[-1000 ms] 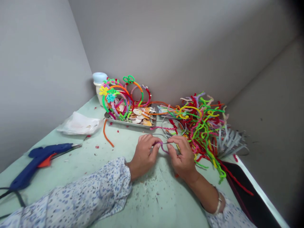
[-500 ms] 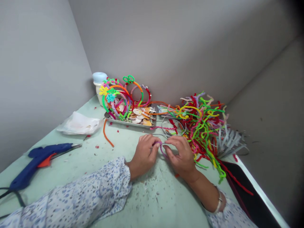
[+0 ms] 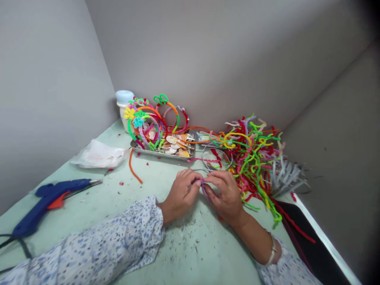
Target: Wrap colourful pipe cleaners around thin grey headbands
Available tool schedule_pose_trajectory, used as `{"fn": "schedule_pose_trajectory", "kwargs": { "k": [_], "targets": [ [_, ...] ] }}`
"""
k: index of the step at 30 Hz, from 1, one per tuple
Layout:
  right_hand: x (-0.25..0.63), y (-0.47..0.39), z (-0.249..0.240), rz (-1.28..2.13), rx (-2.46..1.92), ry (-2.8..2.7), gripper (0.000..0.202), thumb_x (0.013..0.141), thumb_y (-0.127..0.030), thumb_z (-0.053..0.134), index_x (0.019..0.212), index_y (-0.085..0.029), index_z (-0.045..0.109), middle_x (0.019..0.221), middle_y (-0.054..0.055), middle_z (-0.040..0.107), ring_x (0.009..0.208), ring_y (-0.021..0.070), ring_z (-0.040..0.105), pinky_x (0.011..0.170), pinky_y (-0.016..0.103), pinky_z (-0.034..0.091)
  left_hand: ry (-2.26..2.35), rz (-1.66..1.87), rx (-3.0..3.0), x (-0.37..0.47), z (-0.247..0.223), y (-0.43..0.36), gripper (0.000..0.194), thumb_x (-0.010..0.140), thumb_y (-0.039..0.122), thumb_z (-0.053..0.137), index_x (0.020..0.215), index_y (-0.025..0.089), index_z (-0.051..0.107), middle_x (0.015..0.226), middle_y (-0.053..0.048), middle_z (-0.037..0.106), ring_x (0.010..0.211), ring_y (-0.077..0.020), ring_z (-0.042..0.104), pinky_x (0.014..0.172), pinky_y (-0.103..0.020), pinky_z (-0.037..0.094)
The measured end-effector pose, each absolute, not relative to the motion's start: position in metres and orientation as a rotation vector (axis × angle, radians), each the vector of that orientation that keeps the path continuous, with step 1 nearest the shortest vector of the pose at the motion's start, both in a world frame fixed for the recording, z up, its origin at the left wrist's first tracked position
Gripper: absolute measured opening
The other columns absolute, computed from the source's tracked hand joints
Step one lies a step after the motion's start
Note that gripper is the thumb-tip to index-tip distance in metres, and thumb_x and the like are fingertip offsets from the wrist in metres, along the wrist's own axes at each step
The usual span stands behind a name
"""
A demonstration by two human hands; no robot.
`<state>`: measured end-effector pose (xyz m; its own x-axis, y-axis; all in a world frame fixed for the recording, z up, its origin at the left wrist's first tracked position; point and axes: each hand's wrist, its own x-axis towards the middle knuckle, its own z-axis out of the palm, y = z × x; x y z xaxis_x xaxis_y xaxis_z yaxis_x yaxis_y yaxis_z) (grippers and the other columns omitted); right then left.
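Between my hands, a purple pipe cleaner (image 3: 203, 189) runs along a thin grey headband (image 3: 199, 170), whose far edge shows just beyond my fingers. My left hand (image 3: 183, 190) pinches the purple wrap and the band between thumb and forefinger. Close against it, my right hand (image 3: 225, 194) grips the purple pipe cleaner with its thumb and fingers. The fingers hide most of the spot where the two pieces meet.
Finished fuzzy headbands (image 3: 154, 120) stand in a metal tray (image 3: 163, 155) of patches. A blue glue gun (image 3: 56, 198) and a plastic bag (image 3: 101, 154) lie left. Pipe cleaners (image 3: 255, 158) heap up right, beside grey bands (image 3: 289, 176) and a black object (image 3: 314, 245).
My right fingers have closed in on the left ones at the band. The purple pipe cleaner has shifted slightly at the fingertips; my left hand is nearly still.
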<state>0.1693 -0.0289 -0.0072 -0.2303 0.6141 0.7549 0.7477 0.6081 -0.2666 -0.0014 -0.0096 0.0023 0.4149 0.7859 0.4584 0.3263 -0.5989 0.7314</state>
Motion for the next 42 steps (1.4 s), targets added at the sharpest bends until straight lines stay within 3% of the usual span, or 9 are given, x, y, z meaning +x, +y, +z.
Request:
{"fn": "schedule_pose_trajectory", "kwargs": {
  "k": [10, 42],
  "targets": [
    [0.1713, -0.0277, -0.0093, -0.224, -1.052, -1.952, 0.027, 0.080, -0.017, 0.063, 0.105, -0.027, 0.058, 0.097, 0.006, 0.060, 0.093, 0.0223, 0.056, 0.080, 0.042, 0.047, 0.915, 1.134, 2.046, -0.0010, 0.0029, -0.0119, 0.014, 0.092, 0.023, 0.041, 0.092, 0.019, 0.055, 0.088, -0.004, 0.058, 0.088, -0.0180, 0.052, 0.084, -0.032, 0.040],
    [0.1694, -0.0274, -0.0067, -0.135, -1.064, -1.894, 0.013, 0.082, -0.018, 0.062, 0.094, -0.022, 0.061, 0.088, 0.005, 0.063, 0.086, 0.0205, 0.058, 0.077, 0.038, 0.048, 0.931, 1.140, 2.161, 0.0009, 0.0015, -0.0091, 0.013, 0.092, 0.020, 0.043, 0.089, 0.018, 0.056, 0.087, -0.002, 0.058, 0.087, -0.0170, 0.051, 0.084, -0.032, 0.036]
  ]
}}
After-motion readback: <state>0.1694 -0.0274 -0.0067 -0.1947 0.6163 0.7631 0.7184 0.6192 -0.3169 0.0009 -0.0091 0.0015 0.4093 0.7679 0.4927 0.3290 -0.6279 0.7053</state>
